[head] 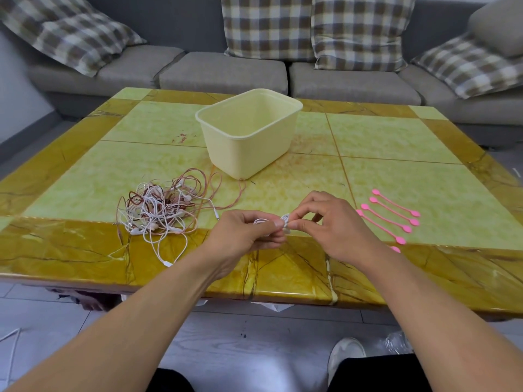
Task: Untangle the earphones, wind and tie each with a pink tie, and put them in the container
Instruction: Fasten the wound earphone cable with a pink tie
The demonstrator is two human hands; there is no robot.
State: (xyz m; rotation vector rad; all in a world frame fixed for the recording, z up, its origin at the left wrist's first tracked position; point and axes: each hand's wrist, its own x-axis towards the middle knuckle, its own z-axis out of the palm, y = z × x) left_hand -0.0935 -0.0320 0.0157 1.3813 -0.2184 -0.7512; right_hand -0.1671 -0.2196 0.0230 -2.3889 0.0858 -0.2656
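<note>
Both hands meet above the table's front edge. My left hand [246, 232] grips a small wound bundle of white earphone cable [285, 220], and my right hand [325, 222] pinches the same bundle from the right. A tangled heap of white and pink-brown earphones [161, 210] lies on the table to the left of my hands. Several pink ties [390, 215] lie in a row to the right of my right hand. An open pale yellow container [249, 134] stands behind, at the table's middle; nothing shows inside it.
The yellow-green marble table [396, 142] has its front edge just below my hands. A grey sofa [220, 72] with checked cushions runs along the far side. My shoe [346, 353] and a stray white cable [11, 352] are on the floor.
</note>
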